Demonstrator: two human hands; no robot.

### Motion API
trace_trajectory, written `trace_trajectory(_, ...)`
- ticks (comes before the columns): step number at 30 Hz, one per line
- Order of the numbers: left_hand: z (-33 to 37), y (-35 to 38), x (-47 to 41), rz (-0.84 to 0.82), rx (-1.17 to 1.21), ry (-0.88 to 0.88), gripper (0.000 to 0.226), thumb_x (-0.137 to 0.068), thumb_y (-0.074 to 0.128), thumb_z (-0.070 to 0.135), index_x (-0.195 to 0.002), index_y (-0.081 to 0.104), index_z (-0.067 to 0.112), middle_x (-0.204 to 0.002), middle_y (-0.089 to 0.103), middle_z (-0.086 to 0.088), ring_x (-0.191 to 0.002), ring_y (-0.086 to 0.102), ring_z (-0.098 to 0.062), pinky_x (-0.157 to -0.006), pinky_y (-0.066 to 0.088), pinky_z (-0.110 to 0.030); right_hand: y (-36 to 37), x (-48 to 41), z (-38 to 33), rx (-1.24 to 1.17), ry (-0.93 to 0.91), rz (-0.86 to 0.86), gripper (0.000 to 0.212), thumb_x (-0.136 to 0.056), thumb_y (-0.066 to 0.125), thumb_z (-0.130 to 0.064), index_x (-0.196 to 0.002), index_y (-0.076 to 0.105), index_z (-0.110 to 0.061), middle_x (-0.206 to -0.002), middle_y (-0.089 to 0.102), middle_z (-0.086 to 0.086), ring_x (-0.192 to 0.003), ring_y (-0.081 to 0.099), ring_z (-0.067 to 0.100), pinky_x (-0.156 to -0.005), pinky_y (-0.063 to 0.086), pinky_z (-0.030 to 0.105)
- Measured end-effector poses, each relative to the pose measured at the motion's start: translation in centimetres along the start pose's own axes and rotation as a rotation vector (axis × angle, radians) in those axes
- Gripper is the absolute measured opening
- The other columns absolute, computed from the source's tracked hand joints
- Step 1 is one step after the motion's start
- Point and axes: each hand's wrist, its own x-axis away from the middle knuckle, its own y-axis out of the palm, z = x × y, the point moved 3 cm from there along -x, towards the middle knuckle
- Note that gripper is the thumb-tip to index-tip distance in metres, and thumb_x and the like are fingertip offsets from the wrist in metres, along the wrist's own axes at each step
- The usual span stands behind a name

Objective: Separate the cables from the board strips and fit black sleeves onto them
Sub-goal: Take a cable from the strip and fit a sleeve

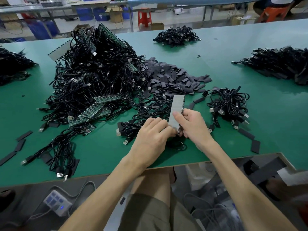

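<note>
Left hand (153, 132) and right hand (195, 125), each grip clamped on grey rectangular board strip (176, 112); uneven twisting could tear black cables (153, 105) trailing to its left.

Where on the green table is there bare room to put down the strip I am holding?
Bare table lies along the near edge, left of the left hand, and a wider patch lies between the small cable bundle and the right pile. The middle is crowded by the big cable heap and the sleeves.
</note>
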Motion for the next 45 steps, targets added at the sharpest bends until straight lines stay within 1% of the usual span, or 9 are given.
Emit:
trace_trajectory(5,-0.5,-0.3,-0.3,0.054,0.187,-0.215,0.014,-0.096,0.068,0.017,-0.091,0.076,0.007,-0.079,0.062,-0.005,-0.074,0.060,-0.025,-0.071,0.051,-0.038,-0.1,0.1,-0.2,-0.008,0.003,0.003,0.051,-0.101,0.060,-0.041,-0.085,0.056,0.007,-0.055,0.056,0.007,-0.041,0.054,0.015,-0.041,0.034,0.021)
trace_trajectory(11,-2.8,-2.1,-2.9,0.069,1.147,-0.904,0.013,-0.089,0.076,0.017,-0.096,0.076,0.006,-0.083,0.072,-0.008,-0.074,0.063,-0.020,-0.058,0.048,-0.028,-0.3,-0.2,-0.3,-0.064,0.058,0.107,0.057,-0.083,0.058,-0.075,-0.100,0.053,-0.021,-0.063,0.057,-0.007,-0.051,0.046,0.007,-0.052,0.039,0.030)
trace_trajectory(19,-2.0,-4.3,-9.3,0.082,1.480,-0.769,0.016,-0.093,0.072,0.016,-0.103,0.071,0.004,-0.088,0.070,-0.006,-0.078,0.065,-0.017,-0.057,0.050,-0.022,-0.6,0.2,-0.7,-0.137,0.036,0.171,0.054,-0.079,0.062,-0.079,-0.110,0.048,-0.037,-0.105,0.067,0.016,-0.076,0.057,0.014,-0.071,0.049,0.042)
trace_trajectory(23,-1.3,-1.1,-10.6,0.088,1.532,-0.950,0.027,-0.095,0.070,0.011,-0.116,0.066,-0.006,-0.087,0.069,-0.005,-0.081,0.067,-0.018,-0.072,0.057,-0.028,-1.0,0.3,-1.4,-0.190,0.013,0.237,0.036,-0.089,0.055,-0.076,-0.107,0.058,-0.045,-0.093,0.069,0.001,-0.076,0.060,0.010,-0.069,0.052,0.049)
trace_trajectory(28,-1.5,3.1,-9.4,0.093,1.261,-0.984,0.022,-0.089,0.078,0.016,-0.101,0.073,-0.002,-0.068,0.063,0.010,-0.064,0.056,-0.008,-0.068,0.049,-0.024,-1.3,0.8,-1.8,-0.290,-0.012,0.258,0.050,-0.108,0.038,-0.053,-0.089,0.080,-0.035,-0.087,0.078,-0.009,-0.070,0.065,-0.003,-0.061,0.045,0.012)
trace_trajectory(34,-1.8,5.0,-7.6,-0.018,0.994,-0.905,0.032,-0.103,0.060,0.034,-0.096,0.080,0.010,-0.083,0.069,-0.027,-0.070,0.057,-0.017,-0.067,0.045,-0.030,-1.2,0.4,-1.3,-0.152,-0.013,0.245,0.036,-0.107,0.050,-0.039,-0.076,0.063,-0.029,-0.058,0.055,-0.019,-0.056,0.047,-0.001,-0.058,0.036,0.022)
trace_trajectory(37,-1.6,5.3,-7.1,-0.124,0.722,-0.731,0.036,-0.108,0.049,0.030,-0.104,0.079,0.010,-0.092,0.075,-0.005,-0.085,0.065,-0.010,-0.080,0.049,-0.030,-1.6,0.3,-1.0,-0.175,0.029,0.326,0.036,-0.110,0.045,-0.036,-0.080,0.056,-0.019,-0.058,0.056,-0.014,-0.054,0.048,0.003,-0.055,0.040,0.024)
trace_trajectory(41,-0.2,5.8,-5.9,-0.267,0.444,-0.425,0.023,-0.103,0.058,0.015,-0.116,0.073,0.005,-0.122,0.067,-0.007,-0.120,0.055,-0.021,-0.108,0.041,-0.035,-2.3,0.4,-0.7,-0.322,0.055,0.446,0.035,-0.111,0.040,-0.026,-0.079,0.049,-0.014,-0.059,0.051,-0.010,-0.052,0.046,0.009,-0.052,0.041,0.021)
trace_trajectory(45,-0.4,5.2,-5.1,-0.245,0.361,-0.454,0.026,-0.099,0.064,0.021,-0.122,0.071,0.009,-0.136,0.057,-0.005,-0.131,0.047,-0.023,-0.114,0.034,-0.034,-2.0,0.4,-0.7,-0.327,0.057,0.416,0.035,-0.111,0.040,-0.030,-0.080,0.046,-0.014,-0.060,0.050,-0.011,-0.050,0.044,0.011,-0.049,0.040,0.022)
